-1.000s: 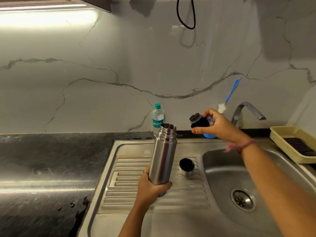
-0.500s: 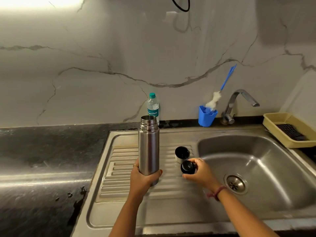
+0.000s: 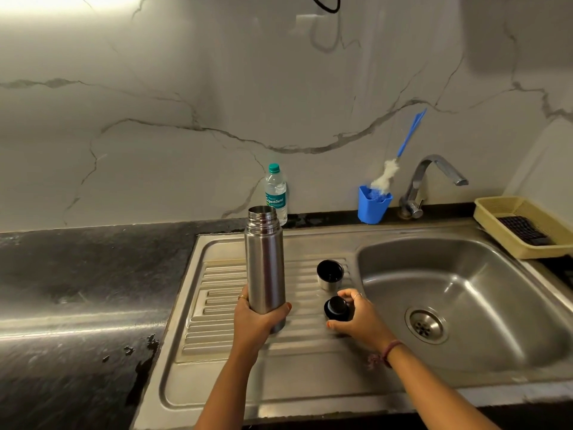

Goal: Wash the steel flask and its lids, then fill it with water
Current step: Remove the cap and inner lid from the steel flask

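"ignature" on water bottle (image 3: 275, 193) label

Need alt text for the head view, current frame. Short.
A person's left hand grips an open steel flask upright on the sink drainboard while the right hand holds its black stopper beside the steel cup lid. Behind stand a water bottle, a brush cup and the tap.

Light src: bright strip glow at top-left, blown out to white. Rest of wall (image 3: 279, 88) dim, greyish; soft dark shadow patch top-right. Broad glare band across dark counter (image 3: 77, 321); specular highlights on sink (image 3: 465, 305) basin. Wide-angle bowing at edges, counter line curves. Slight softness toward corners; centre reasonably sharp.
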`<state>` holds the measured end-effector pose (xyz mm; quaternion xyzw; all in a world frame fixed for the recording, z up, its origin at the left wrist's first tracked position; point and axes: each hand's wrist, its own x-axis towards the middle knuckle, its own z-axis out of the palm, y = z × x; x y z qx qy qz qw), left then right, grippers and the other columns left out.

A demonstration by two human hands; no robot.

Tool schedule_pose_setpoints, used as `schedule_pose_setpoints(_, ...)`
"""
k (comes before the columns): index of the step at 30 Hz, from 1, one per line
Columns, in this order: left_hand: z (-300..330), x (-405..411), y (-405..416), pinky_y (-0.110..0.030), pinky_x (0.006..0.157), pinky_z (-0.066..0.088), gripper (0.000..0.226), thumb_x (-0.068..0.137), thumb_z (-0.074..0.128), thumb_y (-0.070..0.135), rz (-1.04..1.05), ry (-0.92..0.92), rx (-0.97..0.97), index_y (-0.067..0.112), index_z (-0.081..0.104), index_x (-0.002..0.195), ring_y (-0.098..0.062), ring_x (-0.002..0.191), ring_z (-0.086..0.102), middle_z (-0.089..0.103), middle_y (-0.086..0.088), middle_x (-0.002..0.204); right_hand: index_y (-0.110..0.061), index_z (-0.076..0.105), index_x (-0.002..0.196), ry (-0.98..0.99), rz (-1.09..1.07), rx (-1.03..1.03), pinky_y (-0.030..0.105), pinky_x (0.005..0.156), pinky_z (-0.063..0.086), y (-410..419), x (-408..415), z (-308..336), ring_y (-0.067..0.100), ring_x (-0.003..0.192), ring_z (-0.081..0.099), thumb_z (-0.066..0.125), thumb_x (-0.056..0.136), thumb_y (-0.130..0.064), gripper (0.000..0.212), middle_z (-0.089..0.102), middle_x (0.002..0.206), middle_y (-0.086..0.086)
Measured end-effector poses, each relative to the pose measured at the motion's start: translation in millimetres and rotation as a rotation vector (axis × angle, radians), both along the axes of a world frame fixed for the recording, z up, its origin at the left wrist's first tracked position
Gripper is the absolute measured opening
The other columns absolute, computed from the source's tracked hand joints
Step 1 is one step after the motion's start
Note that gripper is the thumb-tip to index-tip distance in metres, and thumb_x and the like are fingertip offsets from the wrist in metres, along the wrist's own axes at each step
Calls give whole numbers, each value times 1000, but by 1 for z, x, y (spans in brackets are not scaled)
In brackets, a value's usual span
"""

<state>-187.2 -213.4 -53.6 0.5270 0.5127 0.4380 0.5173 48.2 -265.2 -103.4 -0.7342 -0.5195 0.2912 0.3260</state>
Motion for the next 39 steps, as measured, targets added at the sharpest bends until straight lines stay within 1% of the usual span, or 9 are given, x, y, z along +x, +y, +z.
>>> schedule_pose_setpoints(4, 2, 3, 1, -19, 57, 54, 62, 62, 90, 0, -29, 14, 18, 27, 57, 107, -3, 70, 67, 69, 0, 91, -24, 42, 134, -19, 36, -48, 25, 95, 42, 0, 3, 0, 13, 111, 53, 83, 59, -41, 87, 54, 117, -8)
schedule_pose_setpoints(9, 2, 9, 4, -21, 58, 55, 65, 48, 90, 21, -14, 16, 11, 31, 58, 103, -11, 76, 68, 70, -1, 93, -28, 37, 139, -48, 80, -91, 33, 103, 42, -1, 10, 4, 13, 119, 50, 84, 59, -46, 94, 51, 126, -9)
schedule_pose_setpoints(12, 4, 13, 4, -17, 57, 53, 65, 53, 94, 15, -38, 22, 20, 31, 57, 104, -3, 73, 66, 69, -1, 95, -29, 33, 141, -51, 98, -88, 38, 107, 39, -3, 12, 11, 14, 125, 45, 83, 60, -47, 97, 49, 133, -8)
schedule_pose_setpoints(15, 9, 18, 5, -15, 57, 52, 61, 64, 90, 1, -68, 33, 48, 34, 55, 102, 3, 71, 65, 67, 3, 93, -28, 29, 144, -18, 132, -64, 34, 108, 37, -3, 11, 28, 13, 130, 39, 83, 64, -44, 99, 45, 138, -8)
schedule_pose_setpoints(20, 15, 26, 6, -18, 60, 54, 62, 63, 91, 5, -110, 31, 46, 35, 54, 103, 0, 76, 66, 67, 4, 95, -27, 22, 149, 99, 199, 30, 24, 108, 30, -2, -2, 74, 4, 134, 33, 81, 63, -51, 107, 35, 146, -12)
schedule_pose_setpoints(25, 28, 40, 3, -21, 62, 56, 71, 47, 92, 31, -171, -10, 61, 35, 56, 108, -6, 81, 68, 71, 10, 90, -24, 25, 147, 224, 197, 163, 24, 107, 33, 3, -17, 111, 7, 134, 37, 79, 68, -44, 98, 39, 147, -7)
schedule_pose_setpoints(28, 35, 53, 1, -24, 62, 57, 63, 60, 92, 13, -232, -14, 78, 28, 57, 111, -6, 76, 70, 72, 15, 87, -24, 27, 148, 270, 179, 208, 30, 110, 33, 7, -20, 126, 8, 135, 37, 77, 69, -47, 96, 39, 148, -6)
schedule_pose_setpoints(34, 37, 91, -9, -27, 64, 58, 62, 66, 87, 0, -308, -12, 60, 23, 57, 115, -13, 83, 72, 73, 4, 91, -25, 34, 141, 378, 178, 236, 14, 92, 45, 3, -3, 144, 3, 117, 51, 78, 72, -35, 83, 50, 130, -12)
schedule_pose_setpoints(39, 37, 132, -26, -33, 62, 60, 61, 63, 84, 1, -411, -28, 79, 13, 57, 117, -26, 78, 73, 72, -12, 95, -20, 43, 132, 472, 115, 296, 27, 84, 56, -10, 30, 143, 12, 103, 65, 83, 67, -26, 76, 63, 114, -1)
